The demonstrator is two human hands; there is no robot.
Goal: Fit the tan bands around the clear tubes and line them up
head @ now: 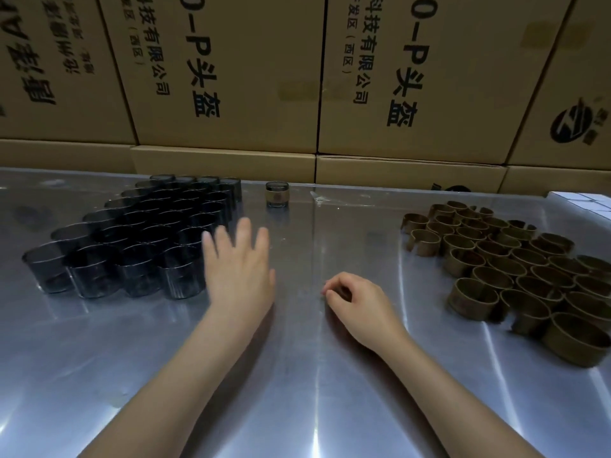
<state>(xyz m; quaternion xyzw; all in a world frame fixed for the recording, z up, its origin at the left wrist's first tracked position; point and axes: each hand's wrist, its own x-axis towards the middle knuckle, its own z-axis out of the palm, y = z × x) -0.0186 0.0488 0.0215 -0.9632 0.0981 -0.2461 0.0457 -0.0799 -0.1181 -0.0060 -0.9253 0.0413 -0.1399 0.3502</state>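
Several clear tubes [139, 236] stand packed in rows on the left of the shiny table. Several tan bands [515, 269], open C-shaped rings, lie in a heap on the right. One tube with a tan band around it [277, 194] stands alone at the back centre. My left hand [239, 262] hovers with straight, spread fingers just right of the tube cluster, holding nothing. My right hand [355, 300] rests near the table's middle with loosely curled fingers, and nothing shows in it.
Large cardboard boxes [231, 77] form a wall along the table's [297, 375] far edge. White flat items [582, 201] sit at the far right edge. A scrap of clear tape [318, 199] lies behind the centre.
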